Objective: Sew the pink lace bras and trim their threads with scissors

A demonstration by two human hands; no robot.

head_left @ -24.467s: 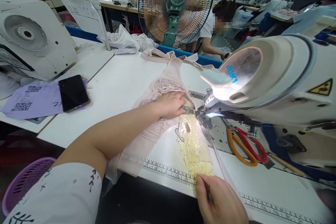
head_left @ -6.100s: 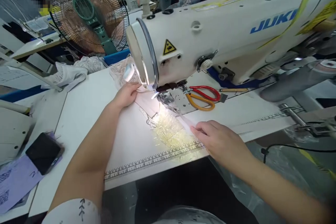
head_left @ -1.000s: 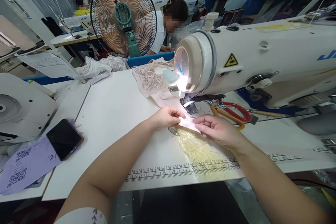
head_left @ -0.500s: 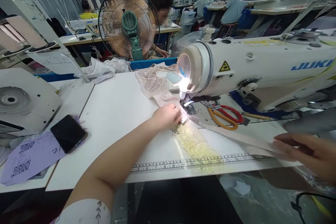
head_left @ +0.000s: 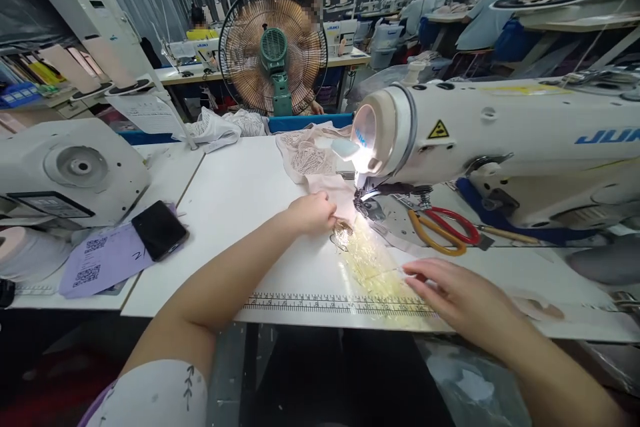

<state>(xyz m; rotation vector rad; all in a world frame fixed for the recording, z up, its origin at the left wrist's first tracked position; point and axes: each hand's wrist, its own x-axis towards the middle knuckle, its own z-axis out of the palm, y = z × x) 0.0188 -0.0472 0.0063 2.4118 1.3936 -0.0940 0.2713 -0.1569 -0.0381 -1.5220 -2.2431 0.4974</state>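
Note:
My left hand (head_left: 313,212) is closed on the edge of a pale pink fabric piece (head_left: 333,192), just left of the needle area of the sewing machine (head_left: 385,127). The fabric runs back into a lace part (head_left: 307,152) lying behind the presser foot. My right hand (head_left: 445,287) hovers over the front of the table, its thumb and index finger slightly apart and nothing visible between them. Beneath its fingertips lies a yellowish, shiny taped patch (head_left: 375,263). A pale fabric strip (head_left: 537,307) lies partly hidden behind my right forearm.
Red-handled scissors (head_left: 455,223) and orange-handled ones lie right of the needle. A printed ruler (head_left: 310,303) follows the front edge. On the left are a phone (head_left: 160,230), a purple paper (head_left: 107,257) and another machine (head_left: 75,167). A fan (head_left: 274,50) stands behind; people sit farther back.
My right hand has let go of the pale strip on the right and come left toward the needle area. My left hand remains on the fabric by the needle. The view has shifted left.

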